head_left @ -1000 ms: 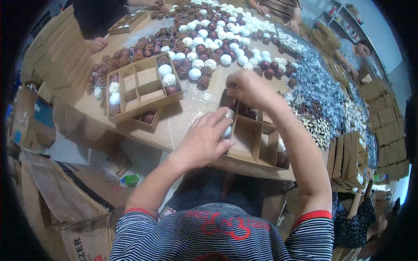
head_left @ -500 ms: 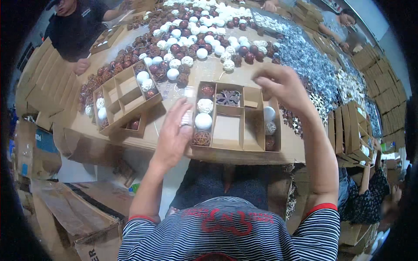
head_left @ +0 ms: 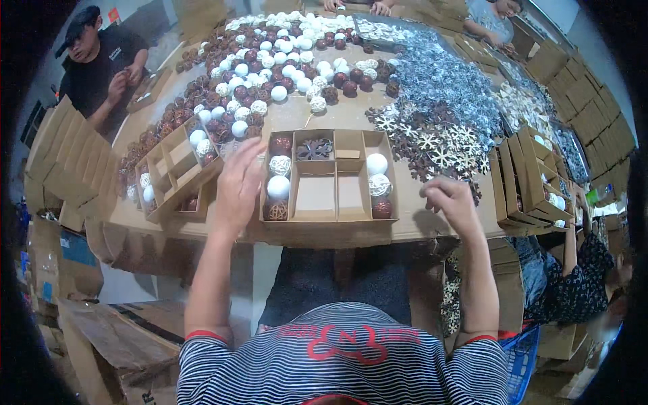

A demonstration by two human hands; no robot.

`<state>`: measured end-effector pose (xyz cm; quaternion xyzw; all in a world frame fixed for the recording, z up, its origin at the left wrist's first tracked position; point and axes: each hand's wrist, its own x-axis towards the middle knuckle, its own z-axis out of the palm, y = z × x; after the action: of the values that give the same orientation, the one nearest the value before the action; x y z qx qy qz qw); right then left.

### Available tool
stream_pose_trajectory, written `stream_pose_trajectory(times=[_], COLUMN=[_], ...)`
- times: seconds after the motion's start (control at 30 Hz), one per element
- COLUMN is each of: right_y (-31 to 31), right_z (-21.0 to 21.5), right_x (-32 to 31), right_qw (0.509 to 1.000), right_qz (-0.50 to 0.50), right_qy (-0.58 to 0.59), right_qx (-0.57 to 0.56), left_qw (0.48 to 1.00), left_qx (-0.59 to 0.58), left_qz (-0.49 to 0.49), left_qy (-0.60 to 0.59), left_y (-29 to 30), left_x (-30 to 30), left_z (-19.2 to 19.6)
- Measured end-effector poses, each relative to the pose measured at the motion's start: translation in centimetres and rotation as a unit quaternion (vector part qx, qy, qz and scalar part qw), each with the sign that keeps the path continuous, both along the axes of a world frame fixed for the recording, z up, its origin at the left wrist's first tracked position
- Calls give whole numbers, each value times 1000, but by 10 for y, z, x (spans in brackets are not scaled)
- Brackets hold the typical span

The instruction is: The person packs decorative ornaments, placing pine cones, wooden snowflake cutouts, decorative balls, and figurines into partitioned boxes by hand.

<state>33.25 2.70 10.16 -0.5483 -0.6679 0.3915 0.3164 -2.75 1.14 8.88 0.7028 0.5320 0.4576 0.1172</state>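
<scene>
At the near edge of the desk (head_left: 432, 229) lies a flat cardboard box (head_left: 329, 177) split into compartments. The left hand (head_left: 237, 183) rests flat against the box's left wall, fingers stretched out and together, gripping nothing. The right hand (head_left: 451, 200) sits just off the box's right near corner, fingers curled loosely inward; whether it holds anything cannot be told.

Inside the box, the left column holds, from near to far, a brown wicker ball (head_left: 275, 210), a white ball (head_left: 277, 187), a white woven ball (head_left: 280, 165) and a dark red ball (head_left: 281, 144). The right column holds a dark red ball (head_left: 381, 209), a white woven ball (head_left: 380, 185) and a white ball (head_left: 376, 163). A dark snowflake ornament (head_left: 314, 149) lies in a far middle compartment; the two near middle compartments hold nothing.

Left of the box stands a second divided box (head_left: 177, 169), tilted, with white balls in it. Right of the box a heap of snowflake cutouts (head_left: 432, 145) spreads over the desk, and at the right edge folded boxes (head_left: 530, 179) stand on end. Farther back a large pile of red and white balls (head_left: 283, 61) covers the desk. At the far left corner a person in a dark cap (head_left: 98, 61) stands by stacked cartons (head_left: 57, 158).
</scene>
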Motion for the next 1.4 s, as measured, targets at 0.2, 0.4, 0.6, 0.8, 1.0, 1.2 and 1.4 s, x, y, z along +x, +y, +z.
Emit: stream_pose_trajectory(times=[0.2,0.4,0.6,0.8,1.0,1.2,1.4], right_y=[-23,-29,-27,-26,-29,-48,-81], right_z=[-11,-56,-68,-70,-64,-36,-38], right_x=[-5,18,17,22,35,18,-66], right_qw=[998,996,993,998,993,985,930], right_qz=[-24,-29,-62,-33,-79,-39,353], right_qy=[7,59,79,-11,74,-128,-69], right_qx=[-50,-58,-56,47,-53,112,-69], left_qw=[982,986,988,998,995,938,837], left_qx=[-13,-34,-14,15,40,208,121], left_qz=[-5,-5,1,18,24,-254,-527], left_qy=[188,162,154,51,-88,107,79], left_y=[31,27,23,25,5,-58,-78], left_x=[-8,-6,-3,-8,7,101,220], left_z=[-12,-10,-10,-18,-9,33,-6])
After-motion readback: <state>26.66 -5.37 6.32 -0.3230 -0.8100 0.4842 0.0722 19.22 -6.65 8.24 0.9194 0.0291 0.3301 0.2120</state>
